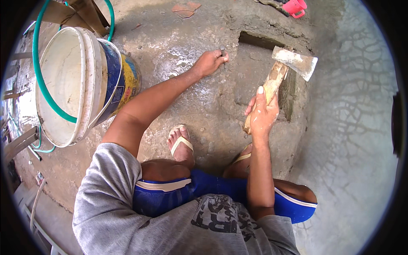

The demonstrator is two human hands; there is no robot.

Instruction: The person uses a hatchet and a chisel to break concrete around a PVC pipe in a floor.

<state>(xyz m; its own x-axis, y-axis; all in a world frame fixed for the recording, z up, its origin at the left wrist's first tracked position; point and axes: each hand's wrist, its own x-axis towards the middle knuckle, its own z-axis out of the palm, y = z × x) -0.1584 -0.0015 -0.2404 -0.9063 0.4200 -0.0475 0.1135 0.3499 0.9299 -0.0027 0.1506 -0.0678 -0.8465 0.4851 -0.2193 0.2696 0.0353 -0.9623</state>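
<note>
My right hand [264, 115] is wrapped round the wooden handle of a hatchet [277, 77], thumb laid along the wood. Its worn, whitish metal head points away from me and hangs over the right side of a square recess [255, 70] in the rough concrete. Just left of that recess, my left hand [209, 63] is closed low over the wet floor, thumb and fingers pinched together. Something small and dark shows at its fingertips, too small to name. Whitish smears mark my right hand.
A white bucket [83, 85] lies tipped at the left, with a green hose [39, 63] looping across it. Broken reddish tile pieces [185, 9] lie at the far side, and a pink mug [295, 7] at the far right. Smooth grey cement [348, 127] spreads along the right.
</note>
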